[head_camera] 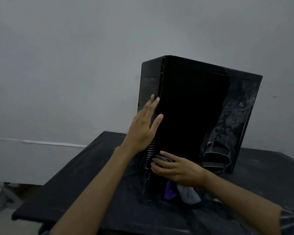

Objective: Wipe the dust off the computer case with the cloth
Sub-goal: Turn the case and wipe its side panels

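Observation:
A black computer case [192,107] stands upright on a black table [78,180], its glossy side panel facing me and its front panel turned left. My left hand [144,126] lies flat with spread fingers against the front edge of the case, about halfway up. My right hand [175,168] presses a grey cloth [187,195] against the lower front corner of the side panel; the cloth's loose end hangs below my palm. A purple patch [169,190] shows beside the cloth; I cannot tell whether it is cloth or a reflection.
The table's left edge [41,187] drops off to the floor. A plain grey wall [75,65] stands close behind the case. Dust streaks mark the case's front panel [149,82] and the tabletop. The side panel's right part [236,107] shows reflections.

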